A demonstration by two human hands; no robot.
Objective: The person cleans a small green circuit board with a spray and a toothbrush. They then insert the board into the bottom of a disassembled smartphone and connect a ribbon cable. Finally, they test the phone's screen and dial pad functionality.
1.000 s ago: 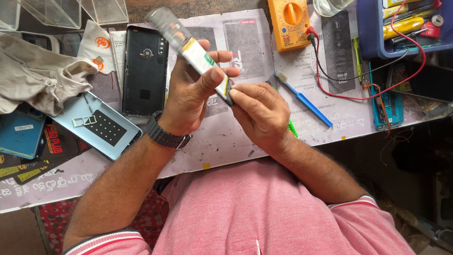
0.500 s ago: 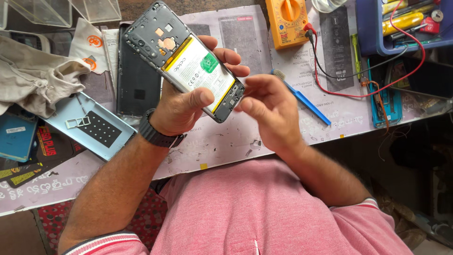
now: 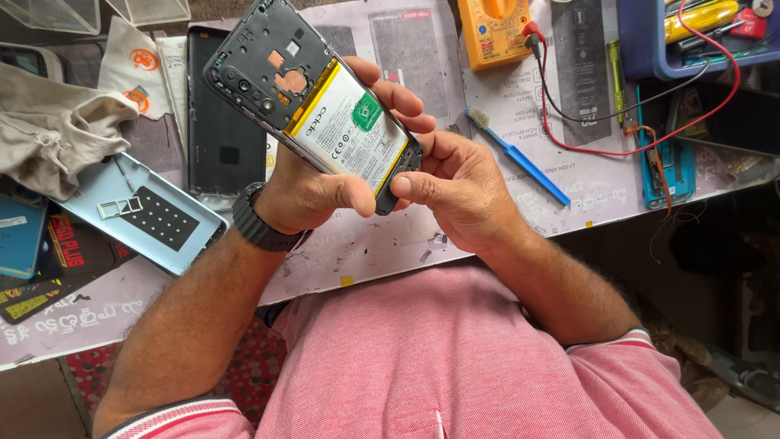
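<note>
An opened phone, back cover off and battery exposed, is clamped in the left hand above the table; its lower end is pinched by the right hand. Beyond lie a blue brush and a yellow meter.

From my remote view the scene is a cluttered workbench covered by a pale printed mat, scuffed and spotted with small marks. Even, soft light falls across it, with no hard shadows. At the far edge I see an orange multimeter with red and black leads trailing toward a blue tray of tools. A blue brush lies on the mat. On the other side sit a crumpled beige cloth and clear plastic boxes. Below the bench edge, the floor area is dark and indistinct
</note>
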